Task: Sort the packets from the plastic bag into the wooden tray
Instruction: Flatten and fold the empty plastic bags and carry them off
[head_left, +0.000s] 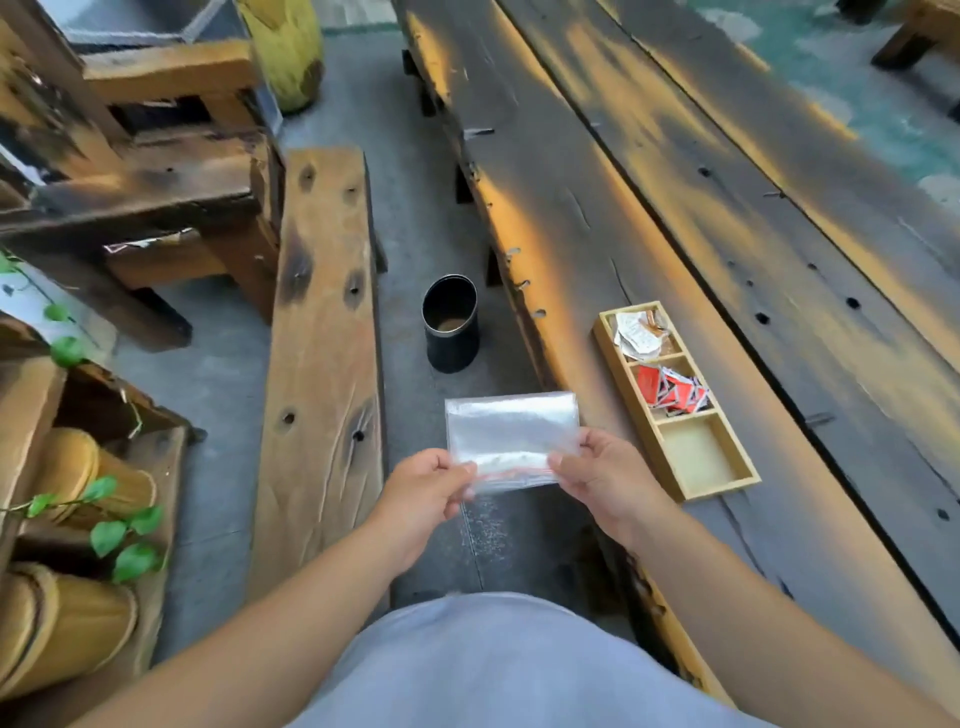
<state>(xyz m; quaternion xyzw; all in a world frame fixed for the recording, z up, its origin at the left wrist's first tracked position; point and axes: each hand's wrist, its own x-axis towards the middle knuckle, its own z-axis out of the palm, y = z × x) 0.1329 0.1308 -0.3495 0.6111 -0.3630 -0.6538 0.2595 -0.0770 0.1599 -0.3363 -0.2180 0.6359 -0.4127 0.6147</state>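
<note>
- The desk (737, 218) is a long surface of dark, worn planks on the right side of the view.
- A wooden bench (322, 364) stands to the left of it, across a strip of grey floor.
- The wooden tray (631, 415) lies on the desk near its left edge and has 3 compartments in a row.
- The far compartment holds white packets (636, 335), the middle one holds red packets (670, 389), and the near one shows only its bare bottom.
- A black cylindrical can (451, 325) stands upright on the floor between bench and desk.
- The plastic bag (511, 436) is clear, looks flat, and is held in the air above the floor, left of the tray.
- The left hand (423, 491) pinches the lower left edge of the bag, fingers closed on it.
- The right hand (605, 475) pinches the lower right edge in the same way, near the red seal line.
</note>
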